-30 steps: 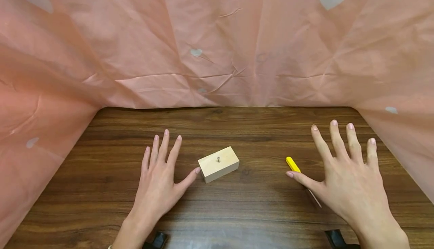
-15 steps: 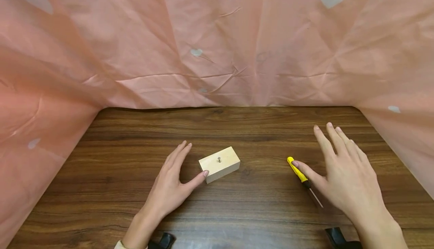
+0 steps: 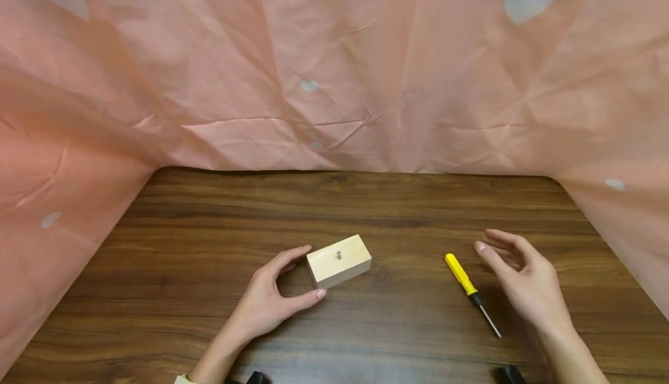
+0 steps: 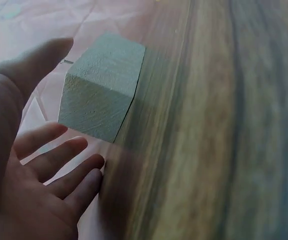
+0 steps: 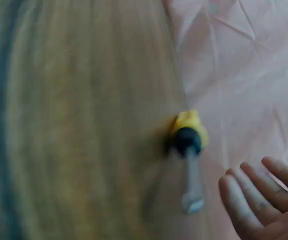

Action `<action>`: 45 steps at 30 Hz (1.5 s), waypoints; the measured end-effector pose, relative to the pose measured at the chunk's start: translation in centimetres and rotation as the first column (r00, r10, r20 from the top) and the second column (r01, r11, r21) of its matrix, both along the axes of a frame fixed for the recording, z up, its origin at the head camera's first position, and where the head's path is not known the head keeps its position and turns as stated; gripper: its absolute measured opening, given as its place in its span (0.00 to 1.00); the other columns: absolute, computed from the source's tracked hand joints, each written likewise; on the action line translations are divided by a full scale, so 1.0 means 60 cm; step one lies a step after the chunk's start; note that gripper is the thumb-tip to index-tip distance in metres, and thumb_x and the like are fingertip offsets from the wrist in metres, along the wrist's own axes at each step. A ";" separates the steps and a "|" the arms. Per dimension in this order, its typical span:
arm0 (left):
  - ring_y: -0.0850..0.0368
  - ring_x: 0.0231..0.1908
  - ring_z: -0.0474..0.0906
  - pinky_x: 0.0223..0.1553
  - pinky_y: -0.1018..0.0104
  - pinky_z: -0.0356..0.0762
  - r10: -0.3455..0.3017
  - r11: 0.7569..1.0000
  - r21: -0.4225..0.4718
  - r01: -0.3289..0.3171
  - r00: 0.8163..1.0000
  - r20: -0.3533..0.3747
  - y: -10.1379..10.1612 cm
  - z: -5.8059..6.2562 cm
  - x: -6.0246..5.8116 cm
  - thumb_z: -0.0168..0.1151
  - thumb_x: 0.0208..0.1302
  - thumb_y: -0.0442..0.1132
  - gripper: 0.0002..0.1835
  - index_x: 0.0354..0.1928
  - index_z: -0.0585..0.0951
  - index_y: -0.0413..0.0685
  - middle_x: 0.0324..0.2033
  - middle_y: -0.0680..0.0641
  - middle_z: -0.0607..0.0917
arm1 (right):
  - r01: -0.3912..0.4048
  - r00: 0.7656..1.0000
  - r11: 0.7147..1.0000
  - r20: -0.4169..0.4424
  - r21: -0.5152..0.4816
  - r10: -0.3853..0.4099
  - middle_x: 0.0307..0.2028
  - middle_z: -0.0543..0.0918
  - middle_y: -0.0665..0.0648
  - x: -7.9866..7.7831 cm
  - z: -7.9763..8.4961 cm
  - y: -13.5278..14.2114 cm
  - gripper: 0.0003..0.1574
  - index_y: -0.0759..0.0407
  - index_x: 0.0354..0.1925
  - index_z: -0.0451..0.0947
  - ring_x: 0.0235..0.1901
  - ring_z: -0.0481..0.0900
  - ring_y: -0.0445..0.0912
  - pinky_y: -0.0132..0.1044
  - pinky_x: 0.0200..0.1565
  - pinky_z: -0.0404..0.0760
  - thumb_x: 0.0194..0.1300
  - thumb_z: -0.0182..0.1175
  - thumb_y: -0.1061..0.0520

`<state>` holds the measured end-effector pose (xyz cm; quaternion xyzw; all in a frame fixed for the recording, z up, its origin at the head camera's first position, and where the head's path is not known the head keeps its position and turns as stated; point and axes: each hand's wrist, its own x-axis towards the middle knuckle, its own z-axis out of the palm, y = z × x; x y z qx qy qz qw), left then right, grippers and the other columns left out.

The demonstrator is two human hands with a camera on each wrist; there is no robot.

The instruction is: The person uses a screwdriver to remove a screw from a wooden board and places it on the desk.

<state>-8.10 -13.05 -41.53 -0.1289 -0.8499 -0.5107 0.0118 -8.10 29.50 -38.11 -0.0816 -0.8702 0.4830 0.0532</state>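
Note:
A pale wooden block (image 3: pixel 334 259) lies at an angle on the table, a small screw (image 3: pixel 339 255) standing up from its top face. Around its left end, my left hand (image 3: pixel 266 294) spreads thumb and fingers; in the left wrist view the block (image 4: pixel 101 85) sits beyond the fingertips with a gap showing. To the right lies a screwdriver (image 3: pixel 461 275) with a yellow handle, black collar and metal shaft, its tip toward me. My right hand (image 3: pixel 528 279) hovers just right of it, fingers loosely bent and holding nothing. The right wrist view shows the screwdriver (image 5: pixel 188 137) apart from the fingers.
The dark wood-grain table (image 3: pixel 209 210) is bordered at the back and sides by a pink cloth (image 3: pixel 334 53) with pale hearts. Black pieces (image 3: pixel 509 374) show near each wrist at the bottom edge.
My left hand has moved right and turned, bringing thumb and fingers around the block's left end. My right hand has drawn back toward me, fingers bending in. Block and screwdriver have stayed in place.

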 end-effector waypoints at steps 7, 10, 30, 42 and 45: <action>0.54 0.65 0.82 0.70 0.52 0.76 0.010 0.998 0.057 -0.015 0.995 0.100 0.000 0.001 0.005 0.86 0.55 0.51 0.37 0.68 0.82 0.64 0.64 0.58 0.86 | 0.067 0.996 0.866 0.087 -0.495 -0.027 0.45 0.93 0.37 -0.004 -0.038 0.010 0.19 0.52 0.60 0.84 0.45 0.91 0.33 0.30 0.44 0.89 0.77 0.67 0.47; 0.57 0.66 0.80 0.72 0.49 0.72 0.020 0.999 0.039 -0.026 0.989 0.144 0.002 0.000 0.006 0.86 0.55 0.51 0.36 0.66 0.82 0.67 0.62 0.59 0.87 | 0.136 0.984 0.885 0.167 -0.446 -0.067 0.41 0.92 0.36 -0.004 -0.042 0.009 0.15 0.48 0.56 0.86 0.41 0.90 0.32 0.30 0.42 0.89 0.76 0.68 0.46; 0.55 0.61 0.82 0.70 0.45 0.72 0.152 0.988 -0.027 -0.149 0.978 0.141 0.022 -0.003 -0.001 0.87 0.52 0.50 0.32 0.61 0.87 0.60 0.56 0.54 0.89 | -0.101 0.980 0.912 0.195 0.398 0.023 0.39 0.87 0.52 -0.011 -0.028 -0.023 0.38 0.56 0.49 0.82 0.35 0.79 0.43 0.32 0.35 0.73 0.61 0.74 0.27; 0.52 0.63 0.82 0.70 0.43 0.72 0.159 0.987 -0.047 -0.154 0.976 0.150 0.022 -0.003 0.000 0.86 0.53 0.53 0.32 0.61 0.87 0.58 0.58 0.51 0.88 | -0.125 0.986 0.924 0.152 0.361 0.074 0.31 0.88 0.50 -0.010 -0.013 -0.050 0.27 0.56 0.42 0.85 0.31 0.80 0.38 0.32 0.32 0.75 0.71 0.70 0.33; 0.52 0.64 0.81 0.70 0.42 0.72 0.158 0.987 -0.052 -0.152 0.976 0.147 0.022 -0.004 -0.001 0.86 0.54 0.53 0.33 0.62 0.86 0.57 0.59 0.51 0.88 | -0.099 0.989 0.950 0.133 0.295 0.062 0.32 0.88 0.51 -0.006 0.002 -0.073 0.30 0.57 0.44 0.83 0.29 0.82 0.37 0.32 0.31 0.79 0.71 0.68 0.31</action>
